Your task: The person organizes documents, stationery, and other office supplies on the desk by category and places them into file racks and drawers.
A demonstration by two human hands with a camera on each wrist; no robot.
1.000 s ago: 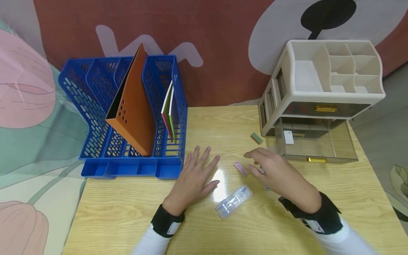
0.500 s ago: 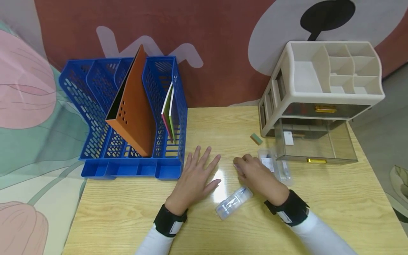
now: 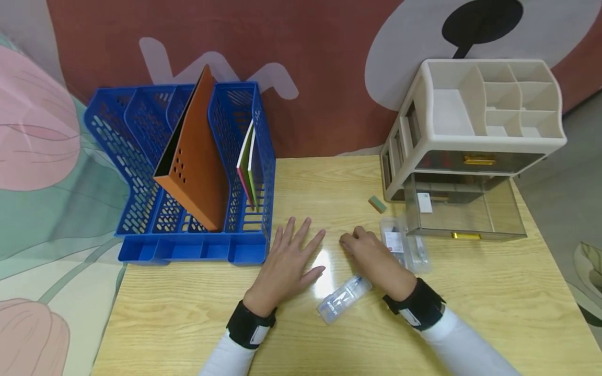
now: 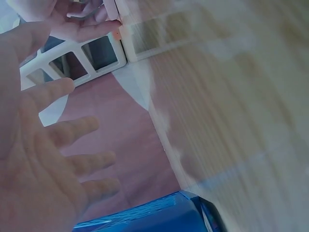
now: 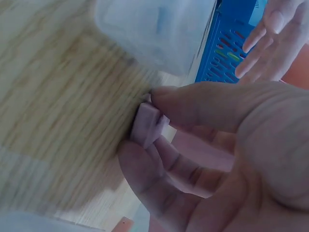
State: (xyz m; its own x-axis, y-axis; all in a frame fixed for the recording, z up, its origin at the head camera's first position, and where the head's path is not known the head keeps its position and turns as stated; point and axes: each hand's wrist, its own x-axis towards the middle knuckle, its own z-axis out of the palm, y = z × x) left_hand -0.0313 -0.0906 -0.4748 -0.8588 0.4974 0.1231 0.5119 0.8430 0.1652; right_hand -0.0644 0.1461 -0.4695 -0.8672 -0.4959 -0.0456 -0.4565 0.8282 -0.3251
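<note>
My right hand [image 3: 373,261] pinches a small pink eraser [image 5: 146,124] between thumb and fingers, just at the tabletop; in the head view the fingers hide it. My left hand [image 3: 287,266] rests with fingers spread on the table, holding nothing, beside the blue file rack [image 3: 195,245]. Between the two hands lies a clear plastic case [image 3: 345,298] with bluish contents. Just right of my right hand, more clear cases [image 3: 394,241] lie partly beneath the pulled-out drawer [image 3: 465,227]. A small green and brown block [image 3: 377,204] sits farther back on the table.
A white desktop organizer [image 3: 430,146] stands at the back right; its drawer juts out and holds a small white box [image 3: 424,202]. The rack carries an orange folder [image 3: 199,162] and thin booklets [image 3: 248,167]. A printed cloth [image 3: 324,78] hangs behind the table.
My right hand has moved left from above the clear cases and taken hold of the pink eraser, uncovering those cases. My left hand has stayed nearly still.
</note>
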